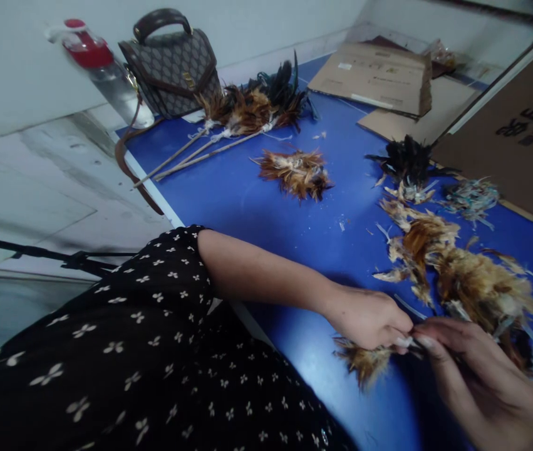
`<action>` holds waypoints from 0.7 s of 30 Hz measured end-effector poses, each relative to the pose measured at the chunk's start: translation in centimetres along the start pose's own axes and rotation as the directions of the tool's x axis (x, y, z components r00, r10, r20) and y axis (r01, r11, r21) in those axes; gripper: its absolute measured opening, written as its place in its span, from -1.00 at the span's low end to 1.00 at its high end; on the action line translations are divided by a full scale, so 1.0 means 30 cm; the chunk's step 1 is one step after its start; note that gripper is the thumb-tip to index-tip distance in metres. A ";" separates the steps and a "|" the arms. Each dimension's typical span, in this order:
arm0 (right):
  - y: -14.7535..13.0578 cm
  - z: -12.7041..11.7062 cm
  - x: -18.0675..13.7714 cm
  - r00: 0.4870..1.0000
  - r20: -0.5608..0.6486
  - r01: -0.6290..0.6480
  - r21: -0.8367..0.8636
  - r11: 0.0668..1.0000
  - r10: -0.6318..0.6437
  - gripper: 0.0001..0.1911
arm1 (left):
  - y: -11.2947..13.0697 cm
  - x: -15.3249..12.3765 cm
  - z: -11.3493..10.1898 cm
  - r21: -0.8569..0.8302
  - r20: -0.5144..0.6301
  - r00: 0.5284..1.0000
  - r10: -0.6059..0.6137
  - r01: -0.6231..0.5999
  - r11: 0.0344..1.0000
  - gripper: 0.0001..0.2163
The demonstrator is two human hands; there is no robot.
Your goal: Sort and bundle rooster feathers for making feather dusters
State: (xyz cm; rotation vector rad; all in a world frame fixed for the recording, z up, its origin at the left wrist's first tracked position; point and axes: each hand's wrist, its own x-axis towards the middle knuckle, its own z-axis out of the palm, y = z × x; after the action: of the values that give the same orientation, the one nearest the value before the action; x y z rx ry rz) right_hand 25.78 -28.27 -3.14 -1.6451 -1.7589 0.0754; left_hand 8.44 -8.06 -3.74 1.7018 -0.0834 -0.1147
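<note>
Over the near part of the blue table my left hand is closed around the white bound base of a small bunch of brown feathers, whose tips fan out below my fist. My right hand meets it fingertip to fingertip. Its thumb and fingers pinch a dark, thin piece at the same spot, too blurred to tell whether feather, stick or tie. Just beyond my hands lies a pile of tan and brown feathers, with loose quills and strips about it.
Black feathers and a tangle of pale strips lie at the right. A brown feather bundle rests mid-table. Farther back are feather dusters on sticks, a handbag, a water bottle and cardboard.
</note>
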 end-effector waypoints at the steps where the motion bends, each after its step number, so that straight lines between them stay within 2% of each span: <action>1: 0.003 0.007 -0.006 0.999 -0.019 -0.048 0.012 0.999 0.048 -0.96 | 0.003 0.000 0.000 -0.060 0.016 1.000 0.002 -0.001 0.998 -0.69; 3: 0.008 0.020 -0.018 0.990 -0.061 -0.128 0.035 0.991 0.130 -0.97 | 0.005 0.002 0.002 -0.166 0.012 1.000 -0.014 0.016 0.986 -0.75; 7: 0.015 0.042 -0.033 0.973 -0.123 -0.201 -0.010 0.980 0.198 -0.88 | -0.002 0.006 0.013 -0.221 -0.155 0.984 -0.082 0.047 0.974 -0.81; 11: 0.000 0.052 -0.015 0.996 -0.064 -0.071 -0.106 0.992 0.065 -0.89 | -0.021 0.008 0.019 -0.085 -0.301 0.948 -0.100 0.078 0.993 -0.82; 14: -0.035 0.053 0.003 0.999 -0.010 0.048 -0.098 0.994 -0.049 -0.95 | -0.035 0.011 0.012 0.104 -0.376 0.925 -0.043 0.088 0.991 -0.77; 16: -0.063 0.051 0.007 0.999 0.003 0.045 -0.088 0.995 -0.045 -0.93 | -0.039 0.014 0.004 0.238 -0.341 0.940 0.016 0.069 0.969 -0.69; 18: -0.081 0.043 0.003 1.000 -0.010 0.003 -0.085 0.996 -0.004 -0.92 | -0.036 0.016 -0.001 0.313 -0.234 0.972 0.036 0.040 0.949 -0.60; 21: -0.067 0.024 -0.019 0.996 -0.050 -0.083 -0.086 0.993 0.079 -0.97 | -0.024 0.016 0.000 0.255 -0.073 0.996 0.051 -0.031 0.967 -0.58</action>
State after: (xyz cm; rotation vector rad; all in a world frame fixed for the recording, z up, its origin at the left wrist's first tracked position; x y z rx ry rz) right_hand 23.65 -28.86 -2.93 -1.7669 -1.6817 -0.0036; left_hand 8.89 -8.03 -4.47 1.9569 -0.0763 -0.0048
